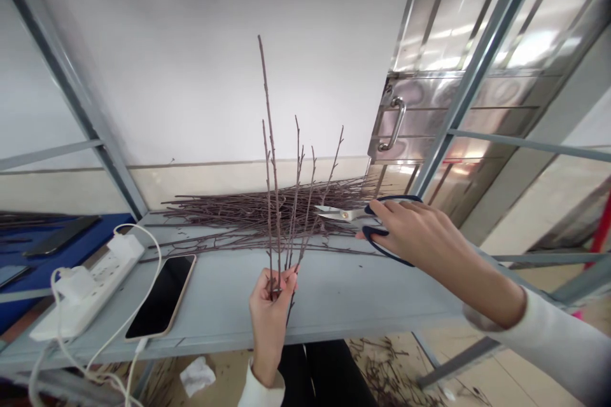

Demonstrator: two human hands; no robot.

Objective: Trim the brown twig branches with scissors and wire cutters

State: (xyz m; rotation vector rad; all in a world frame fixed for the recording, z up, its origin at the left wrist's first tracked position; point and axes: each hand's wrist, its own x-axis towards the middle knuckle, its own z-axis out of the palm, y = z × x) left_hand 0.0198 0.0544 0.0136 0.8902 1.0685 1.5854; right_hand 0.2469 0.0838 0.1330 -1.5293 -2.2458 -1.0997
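Several thin brown twigs (274, 184) stand upright in my left hand (272, 302), pinched near their lower ends and fanning out at the top. One twig rises well above the others. My right hand (405, 226) grips scissors (346, 213) with dark blue handles, thumb and fingers in the loops. Their metal blades are parted and point left, close to the rightmost twig; whether they touch it I cannot tell. Behind the held twigs, a long heap of similar twigs (229, 208) lies across the back of the grey table (363, 292).
At the left lie a phone (161, 297) on a charging cable and a white power strip (90, 286) with plugs. Grey metal posts (477, 70) frame both sides. Twig scraps (389, 372) and a crumpled tissue (196, 375) are on the floor. A metal door stands back right.
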